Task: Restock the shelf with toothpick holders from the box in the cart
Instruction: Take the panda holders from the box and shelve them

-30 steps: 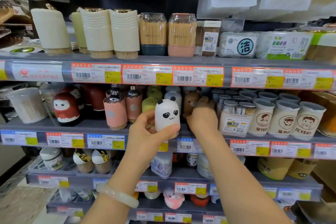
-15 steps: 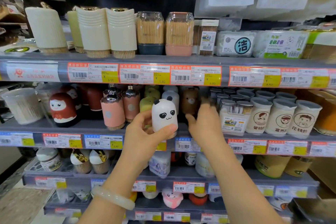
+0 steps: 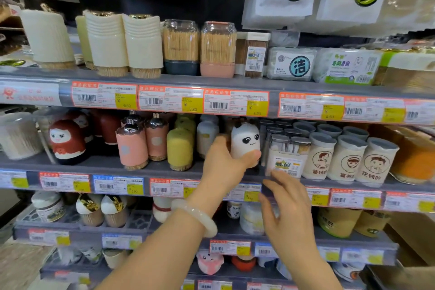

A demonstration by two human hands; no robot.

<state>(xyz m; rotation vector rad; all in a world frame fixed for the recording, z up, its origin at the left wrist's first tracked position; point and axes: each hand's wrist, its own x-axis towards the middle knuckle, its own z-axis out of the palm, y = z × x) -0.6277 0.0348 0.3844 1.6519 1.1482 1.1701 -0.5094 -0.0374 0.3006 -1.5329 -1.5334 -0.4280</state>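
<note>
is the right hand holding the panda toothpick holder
No, the left hand grips the panda toothpick holder at the shelf, while the right hand hangs below with nothing in it.

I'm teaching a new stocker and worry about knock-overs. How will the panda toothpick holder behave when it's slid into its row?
The panda toothpick holder looks rigid and smooth, so it may slip in a loose grip. It is taller than wide with a rounded top, so a nudge high up could tip it. The left hand grips it low with one hand, which suggests it is light.
</note>
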